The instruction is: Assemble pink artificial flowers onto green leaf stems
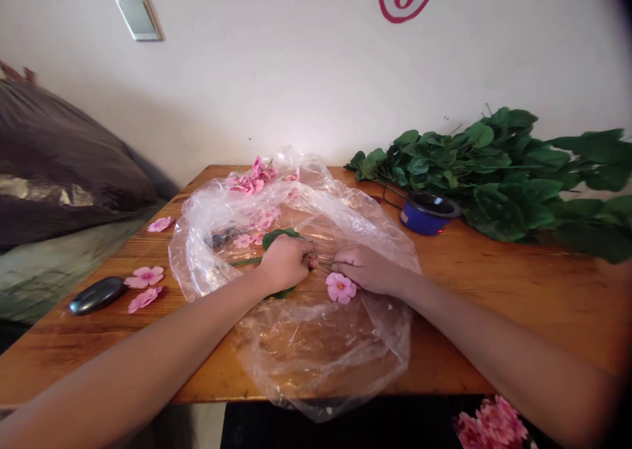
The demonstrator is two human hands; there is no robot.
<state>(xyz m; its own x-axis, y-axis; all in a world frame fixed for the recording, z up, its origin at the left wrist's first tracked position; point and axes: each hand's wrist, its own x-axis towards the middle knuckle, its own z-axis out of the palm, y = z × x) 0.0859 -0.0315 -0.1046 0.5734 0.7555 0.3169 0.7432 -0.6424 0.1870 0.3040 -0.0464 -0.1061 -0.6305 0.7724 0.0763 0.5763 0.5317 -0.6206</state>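
A: And there it was, the left hand (284, 263) closed round the stem (245, 261), a leaf (280, 236) showing above the knuckles!

B: What about the right hand (369, 270)?

A: Fingertips pinched together, seemingly on the stem's thin end, across a narrow gap from the left. A pink flower (341, 288) sat just below those fingers — whether it was joined to the stem, I couldn't tell.

B: Where did the danger lie?

A: In that gap, to my eye. Too hard a pull there could have bent the thin end or slipped it from the pinch, and a dropping wrist could have crushed the petals.

B: And underneath?

A: Clear, crumpled plastic (382, 215), spread beneath both hands and hanging over the table (518, 317) edge. A forearm snagging it could have dragged the clump (253, 178) of blossoms at the far side.

B: Farther out?

A: The blue pot (424, 218), red light glowing, with the greenery (474, 162) crowded beside it. If that pot was hot — only my guess — a careless nudge could have scorched foliage.
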